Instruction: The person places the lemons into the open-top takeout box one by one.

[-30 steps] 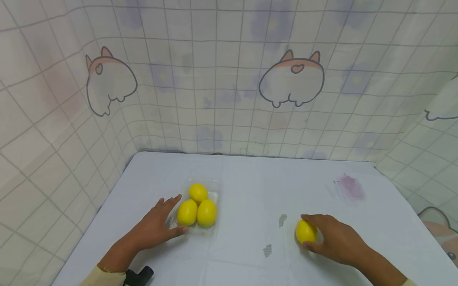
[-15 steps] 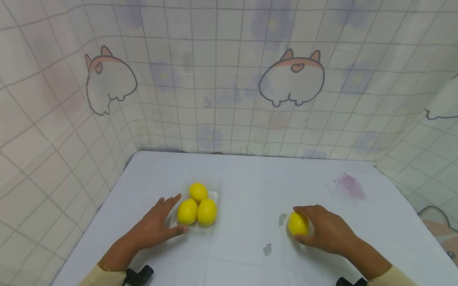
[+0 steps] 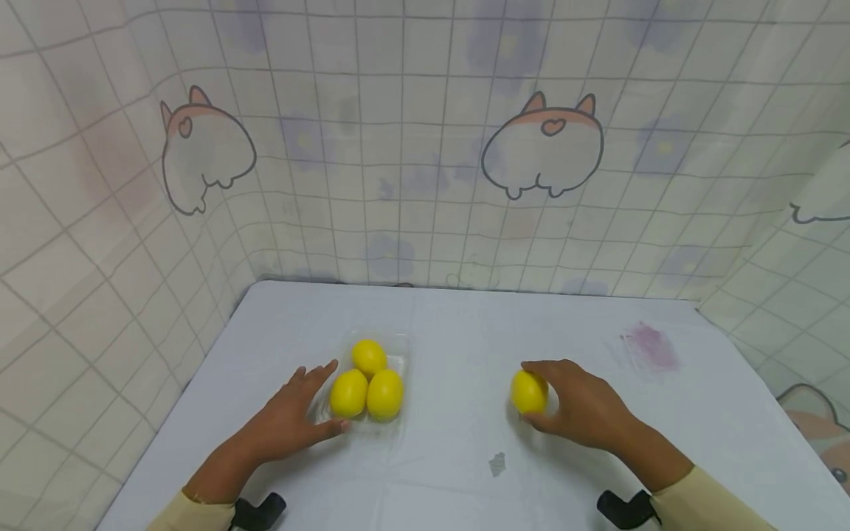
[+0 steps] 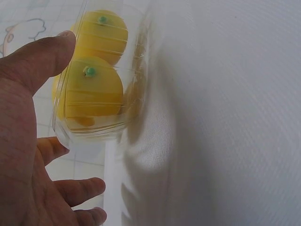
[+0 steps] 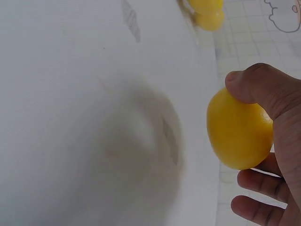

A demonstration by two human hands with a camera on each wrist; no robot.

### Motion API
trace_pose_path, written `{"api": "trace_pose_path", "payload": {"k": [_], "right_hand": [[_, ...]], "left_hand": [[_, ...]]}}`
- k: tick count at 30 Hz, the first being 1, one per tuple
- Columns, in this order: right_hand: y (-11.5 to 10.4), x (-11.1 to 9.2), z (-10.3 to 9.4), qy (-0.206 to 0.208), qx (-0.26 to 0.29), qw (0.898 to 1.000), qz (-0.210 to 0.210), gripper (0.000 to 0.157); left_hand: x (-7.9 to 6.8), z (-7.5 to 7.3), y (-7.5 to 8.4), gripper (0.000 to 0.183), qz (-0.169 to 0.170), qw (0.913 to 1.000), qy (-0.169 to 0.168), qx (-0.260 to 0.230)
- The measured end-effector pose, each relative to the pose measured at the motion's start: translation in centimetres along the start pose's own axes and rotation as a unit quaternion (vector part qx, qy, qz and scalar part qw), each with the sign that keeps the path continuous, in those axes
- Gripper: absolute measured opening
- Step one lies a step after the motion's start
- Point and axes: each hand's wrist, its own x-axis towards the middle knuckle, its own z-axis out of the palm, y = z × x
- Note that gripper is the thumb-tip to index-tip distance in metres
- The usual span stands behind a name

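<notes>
My right hand (image 3: 581, 405) holds a smooth yellow lemon (image 3: 529, 392) between thumb and fingers, to the right of the table's middle. In the right wrist view the lemon (image 5: 240, 129) is raised off the table, its shadow lying below. My left hand (image 3: 285, 417) spreads its fingers around the left side of a clear plastic container (image 3: 396, 363). The left wrist view has the thumb (image 4: 51, 54) at the container's rim and the other fingers stretched apart. Three more lemons (image 3: 384, 395) sit in the container; green stem spots show on two.
A white cloth covers the table (image 3: 458, 339). It bears a pink stain (image 3: 651, 346) at the back right and a grey patch (image 3: 497, 464) near the front. A curtain (image 3: 425, 147) with a grid and animal drawings hangs behind and at both sides.
My right hand has carried the lemon leftward and away from me, toward the container, and now covers one grey patch. The left hand and the container have stayed in place.
</notes>
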Motion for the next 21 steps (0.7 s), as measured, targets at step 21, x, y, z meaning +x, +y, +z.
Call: {"api": "trace_pose_path", "payload": {"k": [21], "right_hand": [[-2.2,3.4,0.3,-0.002,0.025,1.000,-0.014,0.074]], "left_hand": [[0.1,0.2,0.1,0.104,-0.011,0.9999,0.000,0.005]]}}
